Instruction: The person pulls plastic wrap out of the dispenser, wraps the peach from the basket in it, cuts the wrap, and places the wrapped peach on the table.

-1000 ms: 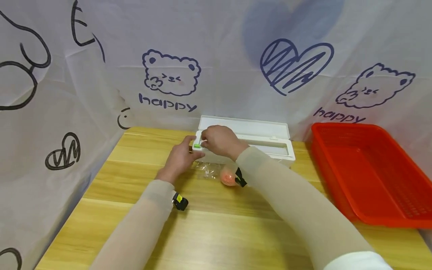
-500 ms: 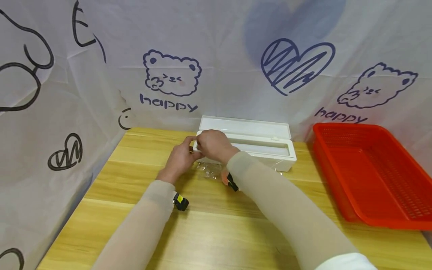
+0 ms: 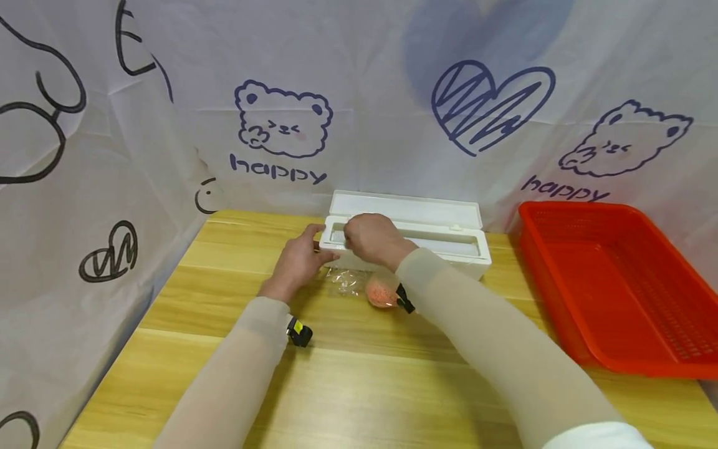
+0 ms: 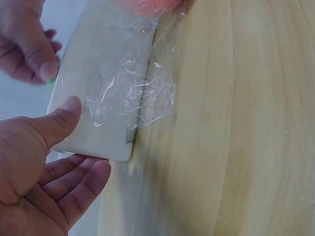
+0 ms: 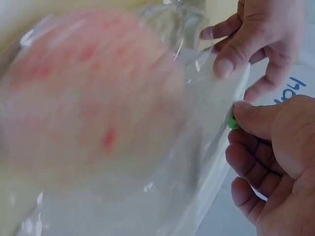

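A long white cling film box [image 3: 471,264] lies at the back of the table, its lid [image 3: 412,207] raised. My left hand [image 3: 297,265] grips the box's left end, thumb on the front face and fingers on the end in the left wrist view. Over the box's top edge, my right hand [image 3: 374,238] pinches a small green slider [image 5: 233,122] between thumb and forefinger; in the head view the hand hides it. Clear film [image 3: 346,282] hangs down the box's front. An orange-pink ball [image 3: 381,294] lies beneath or within this film, below my right wrist.
A red plastic basket [image 3: 586,349] stands to the right of the box. Behind the table hangs a white cloth [image 3: 381,149] with drawn bears and hearts. The wooden tabletop [image 3: 336,386] stretches in front of the box.
My right hand first moves left to the box's end, then a little right along its top. The green slider, visible at the left end earlier, is gone from there. My left hand stays put.
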`<state>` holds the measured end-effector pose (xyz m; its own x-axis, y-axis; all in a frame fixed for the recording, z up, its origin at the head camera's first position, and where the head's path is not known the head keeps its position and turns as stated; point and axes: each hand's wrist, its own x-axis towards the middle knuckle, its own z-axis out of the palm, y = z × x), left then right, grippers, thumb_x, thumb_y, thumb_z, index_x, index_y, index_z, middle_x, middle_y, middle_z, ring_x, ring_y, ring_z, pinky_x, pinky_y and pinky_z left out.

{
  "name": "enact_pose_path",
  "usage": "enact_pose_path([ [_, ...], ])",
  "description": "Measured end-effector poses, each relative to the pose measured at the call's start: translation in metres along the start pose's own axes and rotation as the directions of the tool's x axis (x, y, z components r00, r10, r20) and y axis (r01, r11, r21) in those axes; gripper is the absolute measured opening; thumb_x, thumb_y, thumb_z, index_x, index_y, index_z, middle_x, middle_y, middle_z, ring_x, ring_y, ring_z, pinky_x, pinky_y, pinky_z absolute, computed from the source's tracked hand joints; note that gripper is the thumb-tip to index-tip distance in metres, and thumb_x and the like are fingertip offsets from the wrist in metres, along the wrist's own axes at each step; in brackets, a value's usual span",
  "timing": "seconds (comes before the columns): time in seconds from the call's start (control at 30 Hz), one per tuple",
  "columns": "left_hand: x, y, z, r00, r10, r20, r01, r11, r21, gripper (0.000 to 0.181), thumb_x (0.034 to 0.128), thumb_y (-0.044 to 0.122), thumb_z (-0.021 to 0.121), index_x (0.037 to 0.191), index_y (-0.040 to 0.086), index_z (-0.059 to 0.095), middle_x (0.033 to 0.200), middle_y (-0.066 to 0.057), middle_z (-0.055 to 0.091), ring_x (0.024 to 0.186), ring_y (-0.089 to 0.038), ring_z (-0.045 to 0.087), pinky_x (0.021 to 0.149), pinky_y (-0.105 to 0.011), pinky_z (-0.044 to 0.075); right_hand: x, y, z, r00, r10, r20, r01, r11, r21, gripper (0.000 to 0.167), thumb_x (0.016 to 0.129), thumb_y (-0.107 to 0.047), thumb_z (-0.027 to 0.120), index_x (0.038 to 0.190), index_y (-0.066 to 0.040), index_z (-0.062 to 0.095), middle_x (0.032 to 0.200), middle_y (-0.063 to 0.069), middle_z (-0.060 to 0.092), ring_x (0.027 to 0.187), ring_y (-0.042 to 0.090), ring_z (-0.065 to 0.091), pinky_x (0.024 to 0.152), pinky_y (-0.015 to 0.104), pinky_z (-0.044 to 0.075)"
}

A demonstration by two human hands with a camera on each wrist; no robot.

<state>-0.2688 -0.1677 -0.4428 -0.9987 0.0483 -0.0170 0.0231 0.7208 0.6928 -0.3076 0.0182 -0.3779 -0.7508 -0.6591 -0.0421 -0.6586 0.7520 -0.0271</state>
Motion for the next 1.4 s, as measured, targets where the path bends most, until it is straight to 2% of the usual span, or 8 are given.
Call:
enact_pose_path([
  [0.17,0.000,0.002,0.000,1.000,-0.017,0.010,0.017,1.000,-0.010,0.073,0.0975,0.031,0.078,0.158,0.015,0.041,0.129,-0.019,0.072,0.107,-0.031,0.071,0.092,-0.046,0.058,-0.018,0.019,-0.003,1.000,-0.014,0.011,0.014,1.000,0.011,0.015,0.103,-0.019,0.066,0.100,-0.011,0.078,0.099,0.003,0.079,0.095,0.024,0.074,0.093,0.043,0.059],
  [0.37,-0.002,0.002,-0.001,0.999,-0.036,0.027,0.037,0.999,-0.015,0.074,0.0991,0.033,0.076,0.160,0.017,0.038,0.134,-0.021,0.069,0.101,-0.030,0.073,0.092,-0.046,0.059,-0.045,0.042,-0.005,0.999,0.011,0.033,-0.012,0.999,0.035,0.016,0.104,-0.017,0.065,0.101,-0.010,0.079,0.098,0.003,0.078,0.093,0.023,0.072,0.094,0.045,0.058],
  [0.47,-0.002,0.002,-0.001,0.999,-0.041,0.030,0.041,0.999,-0.014,0.073,0.0997,0.033,0.075,0.161,0.017,0.038,0.136,-0.021,0.068,0.101,-0.030,0.074,0.093,-0.047,0.059,-0.060,0.056,-0.007,0.999,0.020,0.031,-0.020,1.000,0.019,0.015,0.103,-0.016,0.067,0.097,-0.010,0.079,0.094,0.002,0.077,0.087,0.021,0.071,0.092,0.045,0.059],
  [0.7,-0.001,0.002,-0.002,0.999,-0.042,0.028,0.042,0.999,-0.006,0.073,0.0995,0.033,0.075,0.160,0.017,0.039,0.137,-0.020,0.068,0.111,-0.033,0.071,0.098,-0.049,0.057,-0.096,0.092,-0.011,1.000,-0.003,0.005,0.003,0.999,-0.049,0.013,0.096,-0.013,0.075,0.083,-0.012,0.074,0.083,0.001,0.073,0.078,0.021,0.067,0.084,0.046,0.059],
  [0.87,-0.001,0.003,-0.003,0.999,-0.040,0.031,0.040,0.999,-0.007,0.072,0.0992,0.034,0.076,0.159,0.016,0.039,0.136,-0.020,0.069,0.107,-0.032,0.072,0.097,-0.049,0.057,-0.124,0.120,-0.012,1.000,0.004,0.003,-0.004,0.998,-0.068,0.017,0.093,-0.009,0.073,0.078,-0.013,0.070,0.074,0.000,0.064,0.070,0.023,0.060,0.075,0.043,0.056],
  [1.03,-0.001,0.003,-0.004,0.998,-0.044,0.035,0.044,0.999,-0.007,0.072,0.0998,0.033,0.075,0.160,0.016,0.039,0.136,-0.020,0.069,0.100,-0.030,0.073,0.094,-0.048,0.058,-0.149,0.142,-0.013,0.999,0.044,0.020,-0.042,0.996,-0.075,0.019,0.093,-0.008,0.073,0.077,-0.014,0.068,0.072,0.001,0.057,0.068,0.022,0.052,0.067,0.037,0.049],
  [1.23,0.000,0.002,-0.003,0.998,-0.041,0.036,0.041,0.999,-0.009,0.072,0.0996,0.034,0.075,0.160,0.015,0.039,0.135,-0.020,0.069,0.107,-0.032,0.072,0.096,-0.049,0.057,-0.166,0.157,-0.010,0.996,0.086,0.013,-0.085,0.994,-0.070,0.012,0.093,-0.008,0.073,0.082,-0.013,0.072,0.073,0.003,0.055,0.069,0.023,0.051,0.068,0.036,0.048],
  [1.4,0.001,0.001,-0.003,0.998,-0.041,0.040,0.042,0.999,-0.009,0.073,0.0995,0.033,0.075,0.160,0.015,0.038,0.135,-0.020,0.069,0.110,-0.032,0.071,0.098,-0.050,0.057,-0.175,0.163,-0.007,0.995,0.096,0.003,-0.096,0.995,0.001,0.013,0.094,-0.005,0.070,0.083,-0.013,0.068,0.072,0.002,0.053,0.067,0.021,0.052,0.065,0.035,0.047],
])
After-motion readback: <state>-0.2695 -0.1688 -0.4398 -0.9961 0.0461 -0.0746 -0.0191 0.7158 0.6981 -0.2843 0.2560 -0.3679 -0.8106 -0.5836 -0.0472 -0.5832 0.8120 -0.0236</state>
